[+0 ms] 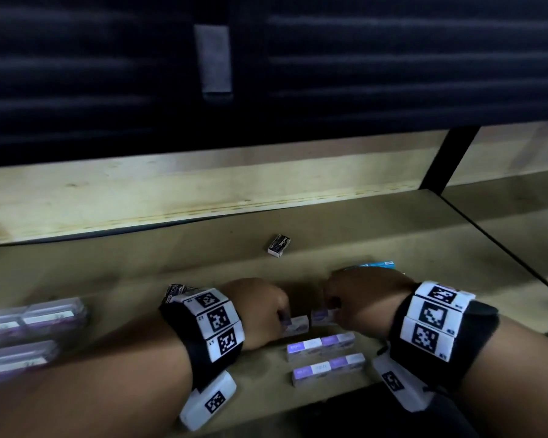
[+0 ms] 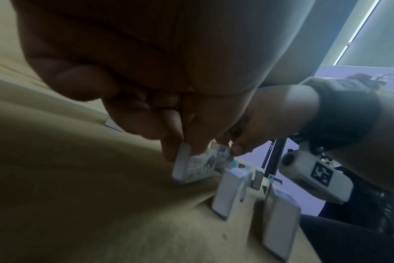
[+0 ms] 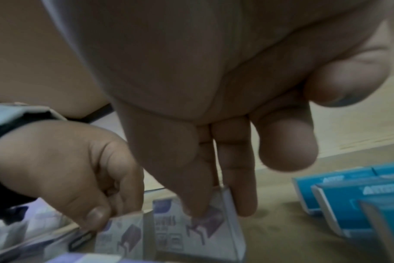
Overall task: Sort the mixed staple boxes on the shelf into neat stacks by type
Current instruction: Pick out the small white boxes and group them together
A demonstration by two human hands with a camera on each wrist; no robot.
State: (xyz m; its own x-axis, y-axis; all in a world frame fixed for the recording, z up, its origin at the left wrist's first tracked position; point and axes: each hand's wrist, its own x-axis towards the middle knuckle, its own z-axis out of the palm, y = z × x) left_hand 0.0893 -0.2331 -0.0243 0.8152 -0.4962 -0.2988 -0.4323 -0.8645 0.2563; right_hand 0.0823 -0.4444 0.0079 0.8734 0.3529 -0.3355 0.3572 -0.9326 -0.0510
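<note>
Left box [image 1: 295,324]: purple-and-white, on the shelf [image 1: 345,229], under the fingertips of the left hand [image 1: 260,311], which pinches its end between thumb and fingers.
Right box [image 1: 325,317]: same type, touching the left box end to end; the right hand [image 1: 358,305] pinches it with thumb in front and straight fingers behind.
Purple rows [image 1: 321,343]: two rows of the same type lie just on the wrist side of both hands, near the shelf front.
Blue boxes [image 3: 344,192]: beside the right hand, on its outer side, standing close together.
Black box [image 1: 279,245]: alone, beyond the fingers, well apart.
Clear packs [image 1: 29,317]: well to the outer side of the left hand.
Risk, tipping: both held boxes look narrow; I judge that uneven push from one hand could turn them out of line.
Risk, wrists: the wrist cameras hang near the purple rows; lowering the arms could knock these off the front edge.
Risk, mixing: a wide right-hand move may topple the blue boxes.
</note>
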